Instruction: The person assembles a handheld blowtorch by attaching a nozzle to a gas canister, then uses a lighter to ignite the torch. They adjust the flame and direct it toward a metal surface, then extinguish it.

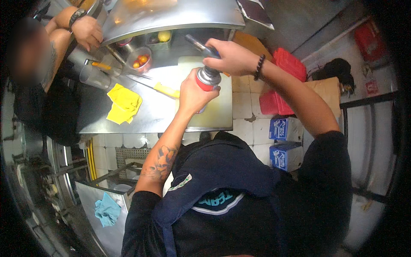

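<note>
My left hand (192,94) is closed around a gas canister (207,80) with a red band and a silver top. My right hand (231,58) grips the black head of the blowtorch (196,44) on top of that can, its metal nozzle pointing up and left. No flame can be made out. Both hands are above a pale cutting board (222,115) at the right end of the steel table (92,122). A knife with a yellow handle (167,90) lies left of my left hand. Farther left is a crumpled yellow cloth (124,103).
A tub (147,67) of tomatoes and a clear container (92,77) stand toward the back, under a steel shelf (180,15). Another person's hand (87,32) rests by the shelf's left end. Red containers (274,103) and blue-and-white packs (286,156) are to the right.
</note>
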The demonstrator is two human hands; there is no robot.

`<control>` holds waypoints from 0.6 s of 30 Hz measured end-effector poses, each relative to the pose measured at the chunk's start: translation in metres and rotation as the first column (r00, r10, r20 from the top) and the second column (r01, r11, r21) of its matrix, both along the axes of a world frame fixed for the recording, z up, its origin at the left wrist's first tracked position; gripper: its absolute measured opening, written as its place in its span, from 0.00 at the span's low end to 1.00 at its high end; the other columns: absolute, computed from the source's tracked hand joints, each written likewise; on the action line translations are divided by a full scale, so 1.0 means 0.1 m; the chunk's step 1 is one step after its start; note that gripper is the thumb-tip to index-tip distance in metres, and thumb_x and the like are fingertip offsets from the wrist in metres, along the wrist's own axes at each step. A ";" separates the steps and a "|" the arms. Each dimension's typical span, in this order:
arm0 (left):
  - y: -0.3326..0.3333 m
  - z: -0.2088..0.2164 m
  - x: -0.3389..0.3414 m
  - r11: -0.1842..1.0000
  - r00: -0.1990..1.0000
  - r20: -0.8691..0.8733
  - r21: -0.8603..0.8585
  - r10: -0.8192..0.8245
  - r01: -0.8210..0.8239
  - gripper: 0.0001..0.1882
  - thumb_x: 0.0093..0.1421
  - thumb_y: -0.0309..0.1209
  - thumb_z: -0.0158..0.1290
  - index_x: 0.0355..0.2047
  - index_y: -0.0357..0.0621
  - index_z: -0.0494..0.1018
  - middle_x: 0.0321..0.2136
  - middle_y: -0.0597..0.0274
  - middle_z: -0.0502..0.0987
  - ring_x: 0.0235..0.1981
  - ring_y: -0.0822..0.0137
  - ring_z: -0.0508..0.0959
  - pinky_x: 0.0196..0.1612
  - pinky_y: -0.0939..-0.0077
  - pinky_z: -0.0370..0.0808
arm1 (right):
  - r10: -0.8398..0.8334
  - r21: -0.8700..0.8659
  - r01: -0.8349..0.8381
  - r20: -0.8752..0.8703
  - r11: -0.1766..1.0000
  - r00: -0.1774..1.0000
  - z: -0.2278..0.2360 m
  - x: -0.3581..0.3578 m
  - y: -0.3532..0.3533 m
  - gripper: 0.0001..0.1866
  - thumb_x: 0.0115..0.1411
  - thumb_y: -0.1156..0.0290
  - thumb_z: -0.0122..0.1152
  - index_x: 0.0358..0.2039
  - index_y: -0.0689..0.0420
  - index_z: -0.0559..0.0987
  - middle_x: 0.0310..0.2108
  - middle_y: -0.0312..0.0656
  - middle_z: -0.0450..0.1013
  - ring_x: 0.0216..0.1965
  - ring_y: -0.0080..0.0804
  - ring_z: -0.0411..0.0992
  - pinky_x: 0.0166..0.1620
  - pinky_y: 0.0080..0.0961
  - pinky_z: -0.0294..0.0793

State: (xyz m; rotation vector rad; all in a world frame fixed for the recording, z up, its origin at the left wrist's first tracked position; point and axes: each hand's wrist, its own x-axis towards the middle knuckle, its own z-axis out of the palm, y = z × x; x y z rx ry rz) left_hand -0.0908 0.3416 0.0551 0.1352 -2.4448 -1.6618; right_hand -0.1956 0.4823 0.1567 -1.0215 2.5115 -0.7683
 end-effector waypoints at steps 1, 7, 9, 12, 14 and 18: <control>0.01 -0.04 -0.03 1.000 0.999 -0.040 -0.016 0.011 -0.011 0.29 0.40 0.36 0.68 0.41 0.39 0.72 0.36 0.47 0.80 0.40 0.49 0.81 0.44 0.60 0.77 | -0.017 0.011 0.017 -0.046 1.000 0.999 -0.04 0.00 0.03 0.24 0.61 0.56 0.60 0.48 0.63 0.72 0.31 0.56 0.77 0.33 0.48 0.78 0.37 0.38 0.75; 0.19 -0.48 -0.09 0.987 0.952 -0.268 -0.020 0.149 -0.160 0.30 0.39 0.35 0.69 0.42 0.40 0.72 0.38 0.49 0.78 0.40 0.46 0.79 0.45 0.57 0.76 | -0.103 0.058 0.109 -0.098 0.992 0.990 -0.31 0.10 0.10 0.26 0.60 0.50 0.63 0.40 0.63 0.74 0.26 0.56 0.75 0.30 0.51 0.77 0.34 0.41 0.73; 0.23 -0.62 -0.08 0.975 0.919 -0.337 -0.010 0.205 -0.221 0.32 0.37 0.34 0.70 0.44 0.41 0.70 0.39 0.50 0.76 0.41 0.46 0.77 0.44 0.57 0.76 | -0.101 0.084 0.111 -0.111 0.990 0.989 -0.24 0.21 0.03 0.26 0.59 0.49 0.64 0.37 0.64 0.74 0.27 0.58 0.75 0.30 0.53 0.76 0.35 0.41 0.74; 0.28 -0.78 -0.07 0.958 0.857 -0.443 0.017 0.263 -0.286 0.35 0.37 0.34 0.71 0.45 0.41 0.67 0.39 0.51 0.75 0.42 0.46 0.76 0.45 0.57 0.75 | -0.085 0.125 0.112 -0.204 0.986 0.975 -0.24 0.33 -0.08 0.27 0.59 0.48 0.64 0.35 0.65 0.75 0.28 0.62 0.75 0.33 0.59 0.77 0.36 0.45 0.75; 0.28 -0.81 -0.05 0.947 0.806 -0.512 0.054 0.298 -0.316 0.35 0.38 0.35 0.71 0.45 0.40 0.67 0.39 0.51 0.74 0.42 0.46 0.75 0.45 0.57 0.74 | -0.151 0.120 0.174 -0.181 0.977 0.972 -0.25 0.41 -0.15 0.26 0.58 0.49 0.64 0.35 0.64 0.75 0.27 0.62 0.75 0.32 0.59 0.77 0.36 0.45 0.75; 0.32 -1.02 0.02 0.937 0.748 -0.587 0.054 0.310 -0.345 0.40 0.42 0.37 0.71 0.52 0.35 0.63 0.45 0.45 0.72 0.46 0.43 0.73 0.49 0.54 0.72 | -0.307 0.019 0.322 -0.247 0.947 0.919 -0.37 0.67 -0.26 0.24 0.58 0.52 0.65 0.33 0.65 0.74 0.25 0.60 0.75 0.29 0.58 0.76 0.33 0.43 0.74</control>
